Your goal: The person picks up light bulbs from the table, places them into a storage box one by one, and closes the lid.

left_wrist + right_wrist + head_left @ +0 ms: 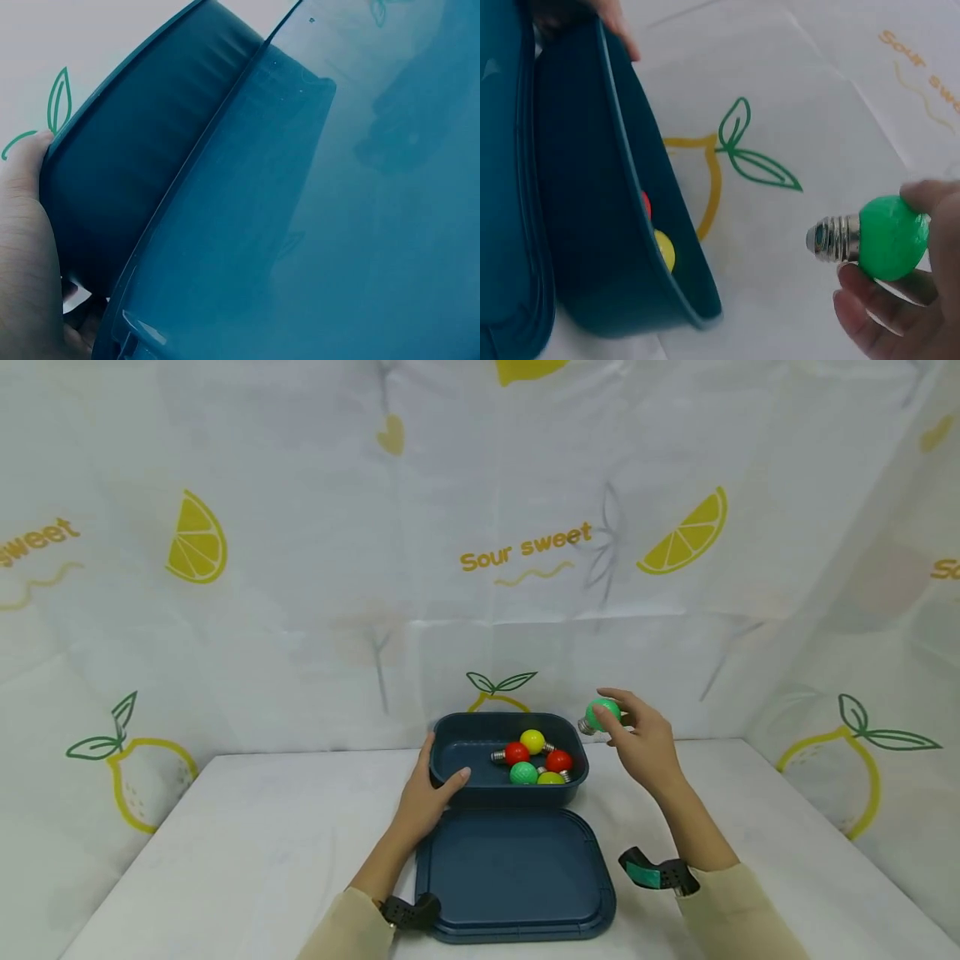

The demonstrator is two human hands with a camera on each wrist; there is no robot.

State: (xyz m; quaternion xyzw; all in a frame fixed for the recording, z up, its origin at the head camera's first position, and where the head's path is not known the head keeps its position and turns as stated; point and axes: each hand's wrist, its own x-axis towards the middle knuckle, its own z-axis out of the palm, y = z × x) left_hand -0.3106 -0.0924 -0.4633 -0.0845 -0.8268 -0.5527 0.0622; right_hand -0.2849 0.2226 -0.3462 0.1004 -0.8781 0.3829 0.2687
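My right hand [645, 743] pinches a green light bulb [604, 713] between thumb and fingers, beside the right end of a dark blue plastic box [517, 797]. The bulb's silver screw base points left, toward the box, in the right wrist view. My left hand [422, 800] holds the box at its left end, with the thumb at the front rim and fingers along the side. Inside the box lie several bulbs, among them a red bulb [516, 752], a yellow bulb [532, 741] and another green bulb [523, 773], mostly in its right half.
A dark blue lid [517, 877] lies flat on the white table [300, 843], directly in front of the box. Behind the table hangs a white cloth [315, 568] printed with lemons. Black straps circle both wrists.
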